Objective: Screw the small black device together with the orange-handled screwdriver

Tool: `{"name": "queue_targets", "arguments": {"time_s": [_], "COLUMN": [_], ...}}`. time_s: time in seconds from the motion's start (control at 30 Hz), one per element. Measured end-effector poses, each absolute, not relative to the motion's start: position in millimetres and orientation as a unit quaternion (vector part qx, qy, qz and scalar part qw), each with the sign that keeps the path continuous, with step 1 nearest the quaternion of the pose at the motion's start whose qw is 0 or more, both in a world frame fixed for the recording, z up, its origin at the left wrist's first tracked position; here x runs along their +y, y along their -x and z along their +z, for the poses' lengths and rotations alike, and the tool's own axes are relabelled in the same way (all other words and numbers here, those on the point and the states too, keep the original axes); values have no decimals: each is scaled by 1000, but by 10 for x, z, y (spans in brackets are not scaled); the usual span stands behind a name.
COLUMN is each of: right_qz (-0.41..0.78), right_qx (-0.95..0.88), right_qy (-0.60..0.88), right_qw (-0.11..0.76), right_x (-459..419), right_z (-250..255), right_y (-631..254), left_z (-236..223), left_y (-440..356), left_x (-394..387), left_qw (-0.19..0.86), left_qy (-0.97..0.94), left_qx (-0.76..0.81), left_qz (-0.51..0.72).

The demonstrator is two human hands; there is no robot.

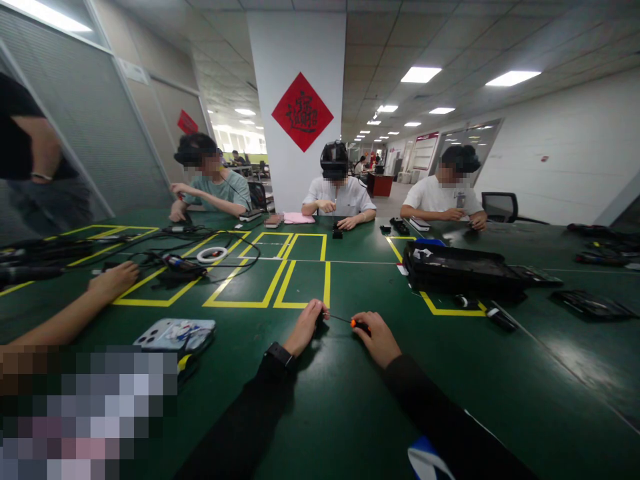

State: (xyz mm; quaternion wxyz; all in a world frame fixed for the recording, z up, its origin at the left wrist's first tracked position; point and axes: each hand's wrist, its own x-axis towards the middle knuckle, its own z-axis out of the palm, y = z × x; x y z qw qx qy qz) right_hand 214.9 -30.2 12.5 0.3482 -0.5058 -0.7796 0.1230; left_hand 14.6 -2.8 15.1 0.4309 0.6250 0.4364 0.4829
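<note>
In the head view my right hand [377,338] is closed around the black and orange handle of a screwdriver [354,324]. Its thin metal shaft points left, toward my left hand [305,328]. The fingers of my left hand are pinched together near the shaft's tip, on a small dark piece that they mostly cover; its kind cannot be made out. Both hands are just above the green table [345,393], in front of the yellow tape boxes. A dark watch [281,355] is on my left wrist.
To the left lie a phone-like object in a pale case [176,333], a white ring [211,255] and black cables [175,267], near another person's hand [114,280]. A black tray [460,267] and small black parts [500,318] lie right. Several people sit across the table.
</note>
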Motion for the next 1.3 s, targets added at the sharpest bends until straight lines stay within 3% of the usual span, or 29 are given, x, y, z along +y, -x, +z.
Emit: {"name": "queue_targets", "arguments": {"time_s": [0.2, 0.6, 0.77, 1.03, 1.3], "right_qz": [119, 119, 69, -13, -12], "right_qx": [-777, -749, -758, -785, -794], "right_qy": [511, 551, 565, 560, 550], "right_qw": [348, 347, 318, 265, 258], "right_x": [-315, -291, -301, -341, -374], "right_z": [133, 81, 77, 119, 132], "right_y": [-2155, -2202, -2181, -2124, -2086], "left_z": [146, 112, 121, 165, 192], "left_y": [-133, -142, -199, -222, -178], "left_x": [-6, -15, -80, -143, -138], "left_qw": [356, 324, 294, 98, 81], "left_qy": [-662, -670, -737, -852, -862], "left_qx": [445, 440, 423, 422, 419], "left_qz": [487, 502, 438, 292, 273]}}
